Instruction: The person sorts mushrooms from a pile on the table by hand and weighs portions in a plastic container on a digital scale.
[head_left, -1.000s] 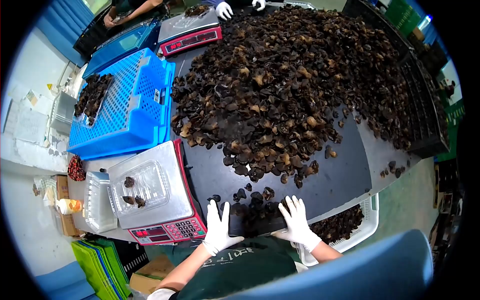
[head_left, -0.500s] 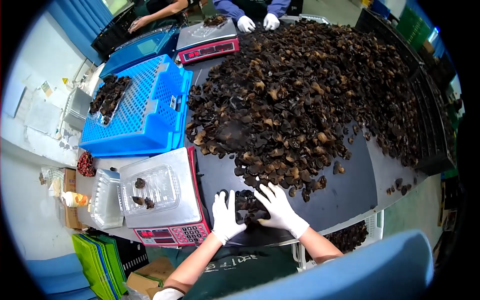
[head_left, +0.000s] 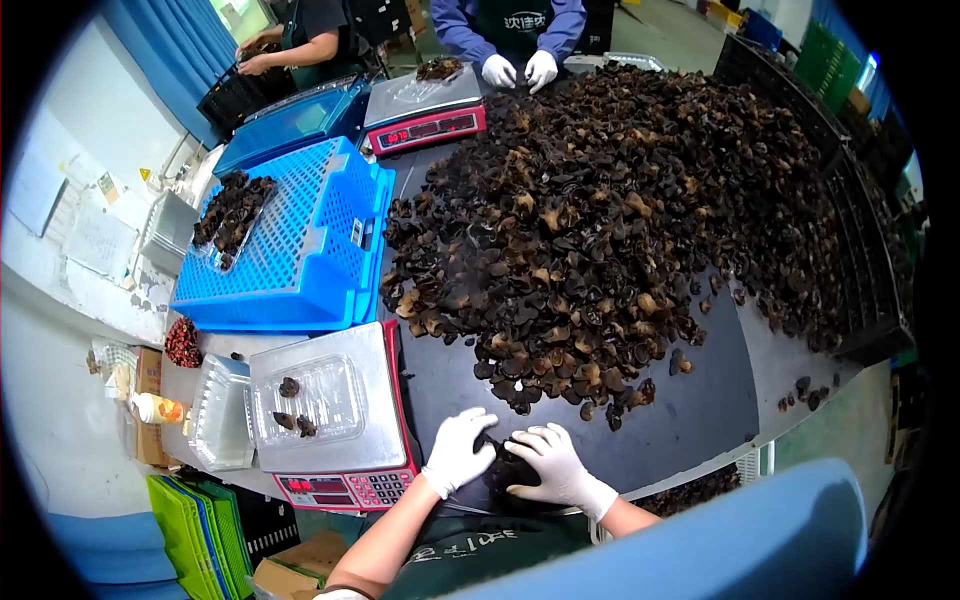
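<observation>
Both my hands wear white gloves and cup a small dark clump of black fungus (head_left: 510, 472) at the table's near edge. My left hand (head_left: 460, 455) presses on the clump from the left, fingers curved. My right hand (head_left: 556, 468) wraps over it from the right; its palm and fingers hide part of it. Just beyond lies a large pile of black fungus (head_left: 590, 230). To the left, a clear plastic tray (head_left: 335, 395) rests on a weighing scale (head_left: 375, 440), with several small pieces of fungus in it.
A blue plastic crate (head_left: 270, 240) bears another tray of fungus (head_left: 235, 215). Stacked clear trays (head_left: 222, 412) stand left of the scale. Across the table, a person's gloved hands (head_left: 520, 70) are beside a second scale (head_left: 425, 105). Black crates (head_left: 860, 240) line the right side.
My hands have drawn closer together and toward me, closing around the fungus between them. The view has shifted slightly. The co-worker at the far left has moved their arms.
</observation>
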